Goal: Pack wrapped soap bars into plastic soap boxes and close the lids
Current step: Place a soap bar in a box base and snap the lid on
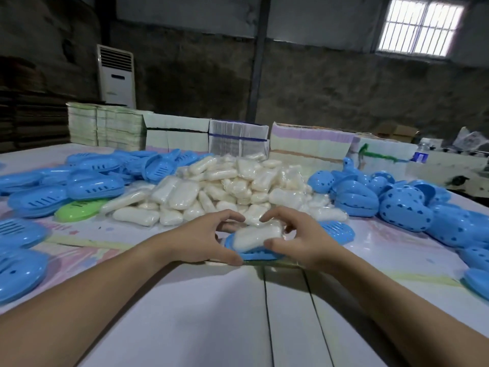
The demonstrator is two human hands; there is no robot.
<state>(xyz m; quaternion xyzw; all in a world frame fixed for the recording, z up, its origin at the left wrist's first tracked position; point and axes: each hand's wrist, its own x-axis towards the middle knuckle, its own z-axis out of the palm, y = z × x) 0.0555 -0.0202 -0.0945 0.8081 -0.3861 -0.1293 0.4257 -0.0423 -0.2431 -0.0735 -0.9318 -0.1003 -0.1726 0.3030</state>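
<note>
- two bare hands meet over a blue soap box (pixel 255 255) at the middle of the bench (pixel 185 300), a wrapped soap bar (pixel 258 236) lying in its open tray.
- the left hand (pixel 209 241) grips the box's near left rim, thumb curled under the edge, fingers arched over the bar's far end.
- the right hand (pixel 297 241) pinches the bar, thumb pressed on its near right end, fingers curled over the top.
- just right of the box, a slotted blue lid (pixel 336 230) lies flat on the bench, partly behind the right hand.
- a heap of wrapped bars (pixel 225 186) sits just beyond the hands, toward the far edge.
- blue slotted boxes (pixel 87 181) are piled along the left side of the bench; one green box (pixel 79 209) lies at that pile's near edge, beside the heap.
- blue boxes with round holes (pixel 402 205) crowd the right side.
- stacks of flat cartons (pixel 238 140) line the far edge.
- a white air conditioner (pixel 116 75) stands against the back wall; a barred window (pixel 419 26) glows at upper right.
</note>
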